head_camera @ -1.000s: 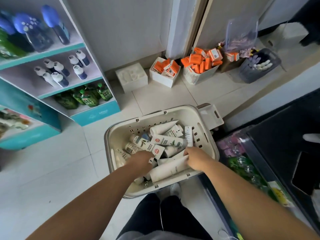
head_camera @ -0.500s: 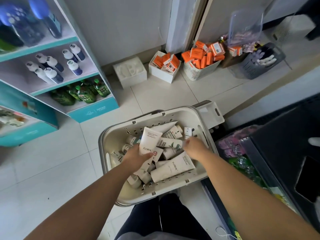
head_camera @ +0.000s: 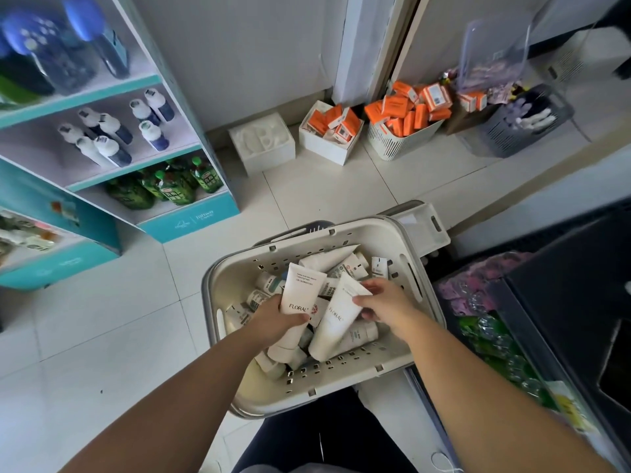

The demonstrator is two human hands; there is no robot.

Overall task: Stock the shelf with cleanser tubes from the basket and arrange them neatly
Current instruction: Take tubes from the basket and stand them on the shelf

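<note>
Both hands are clamped on a tube right now. Left hand [head_camera: 278, 319] is wrapped round the lower body of the first tube [head_camera: 300, 291], a white one marked FLORAL, thumb across the front. Right hand [head_camera: 387, 302] pinches the second tube [head_camera: 336, 319] up near its flat crimped end. Both tubes are just above the heap of loose tubes [head_camera: 345, 264] in the basket [head_camera: 218, 278], cap ends pointing down toward me, the second one's cap end down among the pile.

How I reckon they handle: light, smooth plastic, soft walls that give if I squeeze, so probably a bit slippery but not fragile. The stiff parts look like the crimp at one end and the cap at the other. Pinching the crimp is fine for fishing one out, but the tube will likely swing from there. For carrying and placing I'd rather have fingers round the body close to the cap, like the left hand has, firm enough not to slide but not so hard the tube buckles.

The shelf [head_camera: 191, 213] is well apart, up to the left, with white-capped bottles [head_camera: 102, 145] and green pouches [head_camera: 170, 189] on the levels I can see. Can't tell from here which level the tubes go on.
</note>
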